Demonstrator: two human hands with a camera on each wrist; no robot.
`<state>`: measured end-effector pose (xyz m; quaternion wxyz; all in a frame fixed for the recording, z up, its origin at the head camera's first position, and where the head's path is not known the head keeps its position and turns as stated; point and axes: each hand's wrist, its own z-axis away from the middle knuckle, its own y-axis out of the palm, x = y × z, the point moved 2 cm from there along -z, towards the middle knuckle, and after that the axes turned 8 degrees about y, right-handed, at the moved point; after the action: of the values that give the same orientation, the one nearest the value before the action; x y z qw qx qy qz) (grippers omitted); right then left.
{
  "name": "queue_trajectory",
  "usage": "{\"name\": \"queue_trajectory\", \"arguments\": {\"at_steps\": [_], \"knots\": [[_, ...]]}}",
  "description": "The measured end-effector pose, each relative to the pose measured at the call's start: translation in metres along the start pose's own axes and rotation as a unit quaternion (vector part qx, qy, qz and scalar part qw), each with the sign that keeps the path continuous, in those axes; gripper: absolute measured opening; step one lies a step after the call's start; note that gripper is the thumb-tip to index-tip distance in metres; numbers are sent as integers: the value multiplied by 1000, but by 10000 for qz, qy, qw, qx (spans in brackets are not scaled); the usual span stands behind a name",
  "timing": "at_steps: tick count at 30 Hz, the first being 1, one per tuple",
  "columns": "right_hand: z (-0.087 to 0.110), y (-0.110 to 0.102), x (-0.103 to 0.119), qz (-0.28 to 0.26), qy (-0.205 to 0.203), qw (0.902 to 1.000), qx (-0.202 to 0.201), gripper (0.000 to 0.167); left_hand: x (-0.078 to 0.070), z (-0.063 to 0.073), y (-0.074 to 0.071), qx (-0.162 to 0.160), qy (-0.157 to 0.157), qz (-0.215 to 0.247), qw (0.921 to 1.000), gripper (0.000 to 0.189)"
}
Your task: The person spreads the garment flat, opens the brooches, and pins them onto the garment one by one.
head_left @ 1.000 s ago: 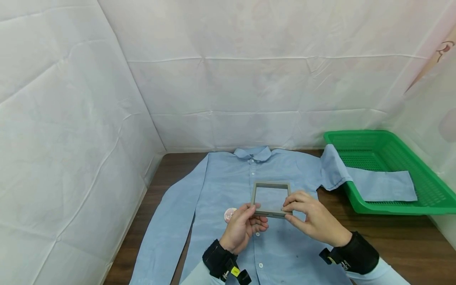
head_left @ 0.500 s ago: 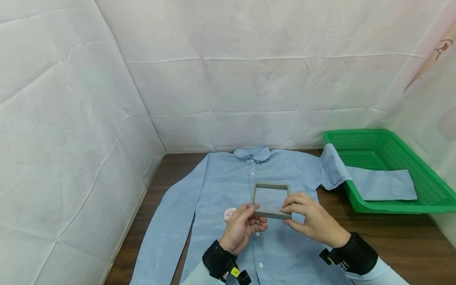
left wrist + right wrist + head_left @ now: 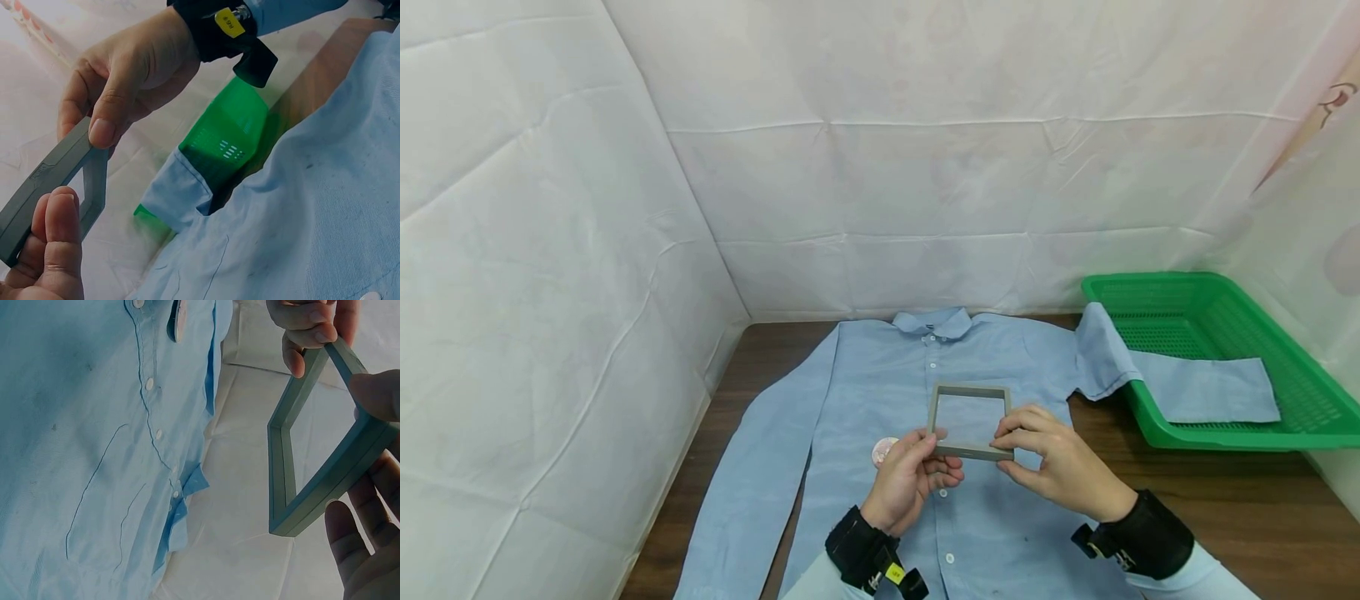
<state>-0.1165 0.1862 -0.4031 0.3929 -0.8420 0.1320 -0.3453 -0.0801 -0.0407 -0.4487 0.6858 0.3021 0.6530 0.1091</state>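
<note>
A square grey-green frame (image 3: 973, 452) with an open middle is held tilted above a light blue shirt (image 3: 865, 375). My left hand (image 3: 906, 483) grips its near left corner, thumb on top. At the near right corner, my right hand (image 3: 1048, 458) pinches the frame between thumb and fingers. The frame's thick edge (image 3: 40, 178) shows in the left wrist view, with a fine seam along its side (image 3: 340, 487) in the right wrist view. A round pinkish disc (image 3: 882, 452) lies on the shirt just left of my left hand.
The buttoned shirt is spread over a dark wooden table (image 3: 1225, 500). One sleeve (image 3: 1210, 387) reaches into a green plastic basket (image 3: 1165, 436) at the right. White cloth walls (image 3: 925, 183) stand behind and at the sides.
My right fingers and thumb have shifted very slightly at the near right corner since a second ago. The frame and left hand stay in nearly the same place.
</note>
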Motion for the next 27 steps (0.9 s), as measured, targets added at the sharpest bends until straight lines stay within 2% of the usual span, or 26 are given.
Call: {"name": "queue_trajectory", "arguments": {"at_steps": [5,13,19,27], "knots": [[1,1,1,12,39,10000,31,33,-2,0,-1,-50,-57,-74,9999,54],[-2,0,5,30,87,9999,-64,37,-15,1,-7,-130,-124,-623,9979,52],[-4,-4,6,128,296,9993,-171,36,-29,2,-18,-185,26,-955,9953,49],[-4,-2,5,33,292,9995,-126,35,-54,6,-37,-273,236,-1400,9895,49]]}}
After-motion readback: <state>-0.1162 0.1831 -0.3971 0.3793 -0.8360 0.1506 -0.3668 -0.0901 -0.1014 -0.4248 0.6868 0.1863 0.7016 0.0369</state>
